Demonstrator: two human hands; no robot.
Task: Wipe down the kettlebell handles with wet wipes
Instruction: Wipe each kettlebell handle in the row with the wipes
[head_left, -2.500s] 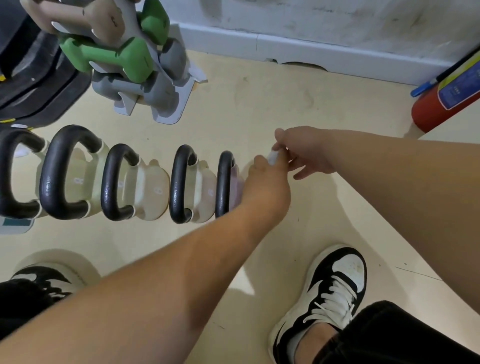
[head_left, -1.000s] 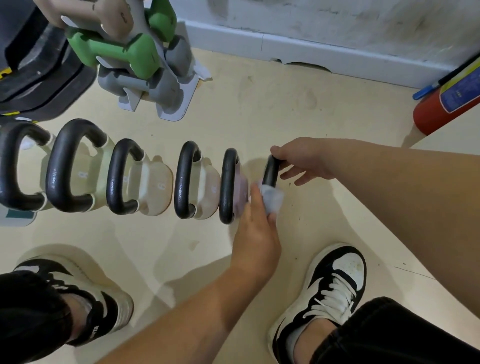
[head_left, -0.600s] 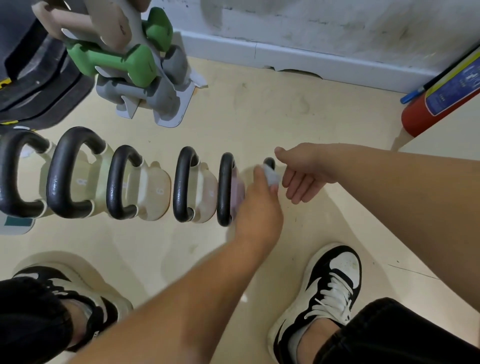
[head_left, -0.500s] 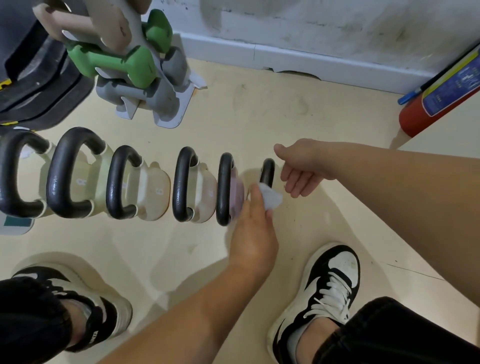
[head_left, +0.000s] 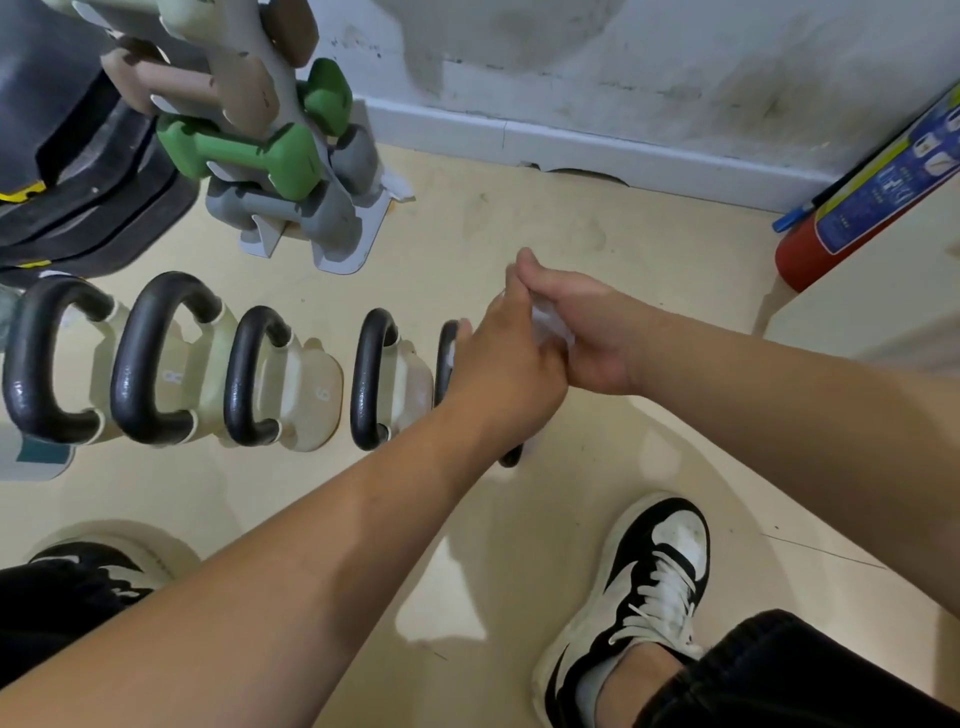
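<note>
Several pale kettlebells with black handles stand in a row on the floor, from the far-left handle (head_left: 39, 358) to the fifth handle (head_left: 445, 358). My left hand (head_left: 501, 364) covers the rightmost kettlebell, and only the lower end of its handle (head_left: 511, 457) shows. My right hand (head_left: 587, 332) meets the left hand just above it. A white wet wipe (head_left: 545, 322) is pinched between the left fingers and the right palm. The right fingers are hidden behind the left hand.
A grey rack of green, grey and beige dumbbells (head_left: 280, 156) stands behind the row. Black weight plates (head_left: 78, 197) lie at the far left. A red fire extinguisher (head_left: 810, 244) leans at the right by the wall. My two shoes (head_left: 644, 587) are on the floor.
My left hand has risen from the lower part of the rightmost handle to its top. My right hand has closed in against it, with the wipe now between both hands.
</note>
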